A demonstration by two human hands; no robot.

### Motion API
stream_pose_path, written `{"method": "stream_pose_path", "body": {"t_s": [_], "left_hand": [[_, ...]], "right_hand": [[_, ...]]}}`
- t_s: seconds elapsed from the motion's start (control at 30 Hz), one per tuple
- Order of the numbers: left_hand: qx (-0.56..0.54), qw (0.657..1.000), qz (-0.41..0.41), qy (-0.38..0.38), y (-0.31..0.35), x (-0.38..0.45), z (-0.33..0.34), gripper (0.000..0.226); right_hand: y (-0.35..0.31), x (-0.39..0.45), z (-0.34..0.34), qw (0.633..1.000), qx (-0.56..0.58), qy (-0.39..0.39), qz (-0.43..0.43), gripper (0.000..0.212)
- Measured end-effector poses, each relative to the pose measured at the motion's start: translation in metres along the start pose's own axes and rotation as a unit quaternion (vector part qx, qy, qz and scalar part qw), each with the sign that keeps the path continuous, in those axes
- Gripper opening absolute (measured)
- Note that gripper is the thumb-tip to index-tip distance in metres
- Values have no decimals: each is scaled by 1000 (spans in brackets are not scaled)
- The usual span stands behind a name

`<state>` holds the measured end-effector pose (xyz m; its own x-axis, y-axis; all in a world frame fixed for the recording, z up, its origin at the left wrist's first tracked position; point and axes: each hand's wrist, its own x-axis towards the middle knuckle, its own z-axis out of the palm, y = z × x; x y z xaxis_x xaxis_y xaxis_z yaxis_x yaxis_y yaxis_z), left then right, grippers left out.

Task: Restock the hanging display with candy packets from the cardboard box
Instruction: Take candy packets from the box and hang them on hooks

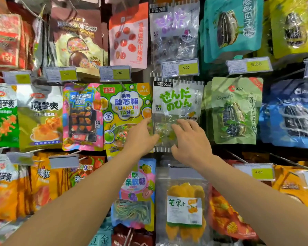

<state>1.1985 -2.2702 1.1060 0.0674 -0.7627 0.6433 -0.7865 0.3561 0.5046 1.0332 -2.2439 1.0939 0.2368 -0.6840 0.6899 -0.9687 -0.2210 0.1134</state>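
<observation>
A: Where's the candy packet?

B: The clear packet with green lettering (pixel 176 110) hangs mid-rack under a yellow price tag reading 5.00 (pixel 180 68). Both hands are on its lower half. The left hand (pixel 140 137) has its fingertips at the packet's left edge and its thumb in front — whether it pinches or only touches I cannot tell. The right hand (pixel 188 139) lies against the front with the fingers spread and fairly straight.

A: Any room around it?

B: Little. Its left edge meets the green "SUANXIN TANG" packet (pixel 124 107), and the pale green sunflower seed packs (pixel 235 110) hang just beside its right edge. A dark gap shows beneath its striped bottom seam, above the dried mango bag (pixel 184 210).

A: Other writing?

B: The clear packet with purple lettering (pixel 173 32) hangs directly above — same black corner label. Tags to the left read 5.00, one to the right 6.00 (pixel 249 65). Lower left, an orange pack shows "ugar" (pixel 86 167). No cardboard box in view.
</observation>
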Motion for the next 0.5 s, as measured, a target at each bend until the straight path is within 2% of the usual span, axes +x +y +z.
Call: {"method": "stream_pose_path", "body": {"t_s": [0.17,0.33,0.5], "left_hand": [[-30,999,9,-9,-26,-33,-25,56],[20,999,16,-41,-78,-83,-63,55],[83,991,-13,-103,-150,-156,-100,47]], "right_hand": [[-42,-12,-7,1000,10,-15,-24,62],[-103,-41,2,997,20,-48,-51,61],[-183,-85,22,992,40,-103,-59,59]]}}
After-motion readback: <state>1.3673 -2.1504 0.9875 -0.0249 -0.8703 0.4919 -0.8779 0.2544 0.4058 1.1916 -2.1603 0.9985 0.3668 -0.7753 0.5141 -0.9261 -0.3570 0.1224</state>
